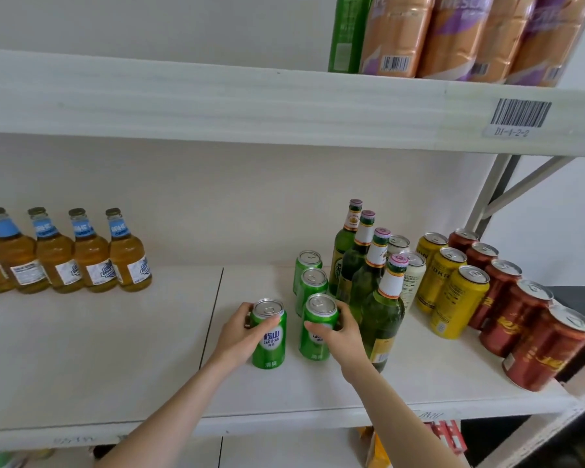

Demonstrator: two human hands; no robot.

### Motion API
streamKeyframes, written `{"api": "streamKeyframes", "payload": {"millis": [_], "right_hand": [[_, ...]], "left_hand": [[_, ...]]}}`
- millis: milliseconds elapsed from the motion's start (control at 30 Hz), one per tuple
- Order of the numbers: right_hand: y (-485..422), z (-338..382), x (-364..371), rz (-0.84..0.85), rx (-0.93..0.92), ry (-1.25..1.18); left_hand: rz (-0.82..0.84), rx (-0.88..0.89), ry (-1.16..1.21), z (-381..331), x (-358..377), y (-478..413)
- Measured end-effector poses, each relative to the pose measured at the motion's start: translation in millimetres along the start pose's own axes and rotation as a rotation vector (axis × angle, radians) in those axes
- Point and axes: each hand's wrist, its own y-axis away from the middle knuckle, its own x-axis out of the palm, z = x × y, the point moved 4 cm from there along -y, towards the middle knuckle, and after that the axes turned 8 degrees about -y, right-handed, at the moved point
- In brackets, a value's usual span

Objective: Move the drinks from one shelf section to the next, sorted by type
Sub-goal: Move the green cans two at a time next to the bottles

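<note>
Green aluminium cans fill both hands on the white shelf board (318,390). At the far left of the left hand, the amber glass bottles with blue neck labels (92,255) run off the frame edge, so the first one shows only as a sliver. Above both hands, the copper-and-purple shrink-wrapped bottles (453,35) on the upper shelf are cut off at the top, their lettering only partly readable. Right of the right hand, the tall green glass bottles with pink caps (368,275) hide most of the pale cans (414,275) behind them; their print is too small to read. Further right stand the yellow cans (453,292) and the dark red cans (534,336), the nearest red one partly past the shelf corner. Below the forearms, packets on the lower shelf are blurred and mostly hidden.

Reaching from the lower left, the left hand (240,336) wraps fingers and thumb around the green can with the white Laoshan label (269,336), which stands upright just right of the seam between the two shelf sections. Close beside it, the right hand (338,336) clamps from the right on the front green can of the row (318,327), thumb across its front. Beyond the right hand's knuckles stand two more green cans (311,275) in line.
</note>
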Motion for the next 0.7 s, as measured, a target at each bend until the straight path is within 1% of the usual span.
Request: {"api": "streamKeyframes", "payload": {"millis": [233,500,700], "right_hand": [[-20.7,-8.8,8.3,-0.001,-0.026,0.025],[-32.4,-19.4,5.0,-0.031,-0.012,0.024],[-37.0,-20.4,3.1,-0.032,-0.022,0.034]], "left_hand": [[0.002,0.016,0.052,11.1,-3.7,-16.5],[0.041,0.009,0.106,22.6,-3.9,-23.4],[0.078,-0.009,0.101,26.3,-8.3,-21.4]]}}
